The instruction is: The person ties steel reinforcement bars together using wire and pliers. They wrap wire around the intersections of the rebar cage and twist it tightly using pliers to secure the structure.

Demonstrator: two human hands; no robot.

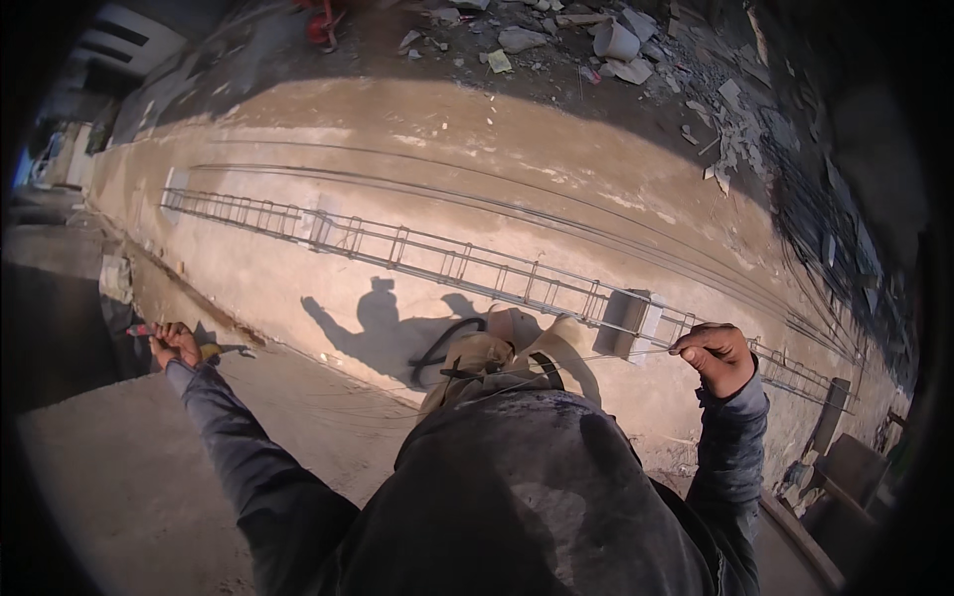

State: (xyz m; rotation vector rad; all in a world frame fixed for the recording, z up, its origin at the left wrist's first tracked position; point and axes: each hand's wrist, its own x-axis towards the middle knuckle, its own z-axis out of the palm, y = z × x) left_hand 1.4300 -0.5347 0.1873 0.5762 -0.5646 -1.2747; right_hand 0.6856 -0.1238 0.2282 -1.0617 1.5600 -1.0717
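Note:
A long, narrow cage of steel reinforcing bars [532, 283] runs across the concrete ground in front of my feet, with square stirrups along it. Far out to the left, my left hand [177, 347] is closed round a small object with a red end [140, 330]; a yellow part shows on the hand's other side, and its exact kind is unclear. Over the cage's right part, my right hand [717, 358] pinches a thin wire [636, 353] between thumb and fingers. That wire stretches left past my legs, and its far end is too faint to follow.
A pale block [644, 326] supports the cage near my right hand. Several loose long rods [497, 206] lie beyond it. Broken rubble [616, 42] covers the far ground, and dark bars [817, 238] are heaped at right. A black curved hose-like piece [429, 356] lies by my feet.

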